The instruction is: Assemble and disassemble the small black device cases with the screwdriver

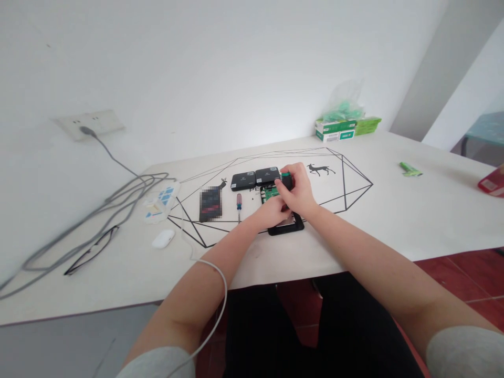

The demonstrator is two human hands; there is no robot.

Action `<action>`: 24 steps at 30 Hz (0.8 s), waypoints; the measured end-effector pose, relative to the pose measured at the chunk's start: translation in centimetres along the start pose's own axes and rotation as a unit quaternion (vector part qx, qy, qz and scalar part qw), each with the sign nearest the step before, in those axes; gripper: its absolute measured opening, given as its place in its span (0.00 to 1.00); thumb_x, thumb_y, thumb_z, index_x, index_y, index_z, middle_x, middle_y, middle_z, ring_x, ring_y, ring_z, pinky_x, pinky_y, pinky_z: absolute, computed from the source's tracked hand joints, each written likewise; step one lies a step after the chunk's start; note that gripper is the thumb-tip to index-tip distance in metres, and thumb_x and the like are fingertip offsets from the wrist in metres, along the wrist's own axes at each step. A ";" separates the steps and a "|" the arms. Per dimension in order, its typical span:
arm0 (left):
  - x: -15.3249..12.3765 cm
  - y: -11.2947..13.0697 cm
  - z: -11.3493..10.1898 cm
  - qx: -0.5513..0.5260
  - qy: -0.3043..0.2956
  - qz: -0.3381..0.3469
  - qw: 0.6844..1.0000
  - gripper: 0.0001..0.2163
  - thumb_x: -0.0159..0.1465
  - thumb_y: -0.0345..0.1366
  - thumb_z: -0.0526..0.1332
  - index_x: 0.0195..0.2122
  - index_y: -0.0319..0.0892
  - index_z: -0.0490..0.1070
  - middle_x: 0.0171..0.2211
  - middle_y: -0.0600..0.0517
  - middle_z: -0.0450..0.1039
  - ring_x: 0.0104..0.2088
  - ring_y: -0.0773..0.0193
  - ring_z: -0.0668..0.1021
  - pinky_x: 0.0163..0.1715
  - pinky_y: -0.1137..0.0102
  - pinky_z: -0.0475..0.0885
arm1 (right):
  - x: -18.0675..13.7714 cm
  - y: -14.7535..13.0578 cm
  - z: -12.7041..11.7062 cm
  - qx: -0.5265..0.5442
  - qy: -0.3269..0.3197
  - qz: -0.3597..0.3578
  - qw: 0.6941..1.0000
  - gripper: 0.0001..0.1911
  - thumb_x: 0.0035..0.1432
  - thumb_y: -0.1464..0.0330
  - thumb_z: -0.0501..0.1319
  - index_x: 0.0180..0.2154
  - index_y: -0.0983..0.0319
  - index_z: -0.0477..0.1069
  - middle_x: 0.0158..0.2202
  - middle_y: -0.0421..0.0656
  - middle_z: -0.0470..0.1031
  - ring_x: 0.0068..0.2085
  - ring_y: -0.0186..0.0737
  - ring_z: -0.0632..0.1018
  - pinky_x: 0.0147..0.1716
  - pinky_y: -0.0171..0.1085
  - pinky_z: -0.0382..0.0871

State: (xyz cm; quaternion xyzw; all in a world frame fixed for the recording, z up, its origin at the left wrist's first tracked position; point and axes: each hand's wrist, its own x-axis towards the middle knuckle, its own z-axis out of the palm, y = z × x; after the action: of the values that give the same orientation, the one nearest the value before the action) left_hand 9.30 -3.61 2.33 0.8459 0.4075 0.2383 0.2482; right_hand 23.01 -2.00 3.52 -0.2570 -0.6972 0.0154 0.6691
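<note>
In the head view, my right hand (298, 190) is wrapped round the green-and-black handle (286, 180) of what looks like a screwdriver, upright over an opened device. My left hand (274, 212) is closed just below it, fingers bent over the device; what they pinch is hidden. A green circuit board (270, 193) shows beyond the left fingers. Nearer to me lies the device's black casing (279, 230), partly covered by my hands. Two black box-shaped devices, a left one (243, 181) and a right one (268, 175), sit side by side behind the board.
Left of my hands lie a second screwdriver (239, 201) and a dark pixelated item (210, 203). Farther left are a white earbud case (163, 239), a power strip (161, 202), glasses (92, 251) and grey cables (118, 202). Green-and-white boxes (334, 130) stand at the back right.
</note>
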 end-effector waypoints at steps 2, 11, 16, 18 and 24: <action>0.0 -0.1 0.0 -0.004 0.003 0.013 1.000 0.06 0.59 0.23 0.61 0.29 0.40 0.72 0.28 0.51 0.77 0.34 0.58 0.79 0.38 0.66 0.75 | 0.0 0.0 0.0 0.001 0.006 -0.001 1.000 0.11 0.63 0.69 0.62 0.47 0.55 0.67 0.42 0.44 0.71 0.43 0.46 0.74 0.43 0.48 0.73; -0.1 -0.1 0.1 0.012 0.016 0.043 0.999 0.06 0.62 0.23 0.61 0.36 0.39 0.75 0.32 0.48 0.80 0.38 0.56 0.81 0.43 0.63 0.77 | 0.0 0.0 -0.1 0.006 0.000 0.014 1.000 0.13 0.63 0.69 0.63 0.48 0.55 0.67 0.43 0.45 0.72 0.44 0.46 0.75 0.44 0.49 0.74; 0.1 -0.1 0.2 0.038 0.010 0.050 0.998 0.07 0.63 0.24 0.60 0.38 0.39 0.76 0.35 0.47 0.81 0.40 0.55 0.81 0.44 0.62 0.78 | -0.2 0.3 0.1 0.009 0.009 0.024 1.000 0.13 0.63 0.68 0.62 0.49 0.55 0.67 0.43 0.45 0.72 0.45 0.47 0.76 0.47 0.50 0.75; 0.2 0.0 0.2 0.051 0.009 0.041 0.998 0.06 0.63 0.24 0.60 0.36 0.39 0.75 0.35 0.46 0.81 0.38 0.55 0.81 0.43 0.63 0.78 | -0.2 0.4 0.2 0.017 0.002 0.036 0.999 0.13 0.64 0.67 0.62 0.49 0.55 0.66 0.44 0.46 0.72 0.47 0.48 0.76 0.49 0.51 0.75; 0.0 -0.1 0.2 0.038 0.014 0.034 0.999 0.05 0.63 0.24 0.60 0.35 0.39 0.74 0.33 0.48 0.80 0.35 0.58 0.80 0.39 0.65 0.76 | -0.2 0.3 -0.2 0.058 -0.036 0.089 0.994 0.12 0.68 0.62 0.59 0.52 0.55 0.67 0.48 0.46 0.77 0.47 0.48 0.78 0.52 0.51 0.75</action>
State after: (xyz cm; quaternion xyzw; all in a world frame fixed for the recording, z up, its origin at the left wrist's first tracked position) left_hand 9.37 -3.57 2.14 0.8644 0.3910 0.2431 0.2022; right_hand 23.29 -1.89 3.28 -0.2786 -0.6931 0.1245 0.6530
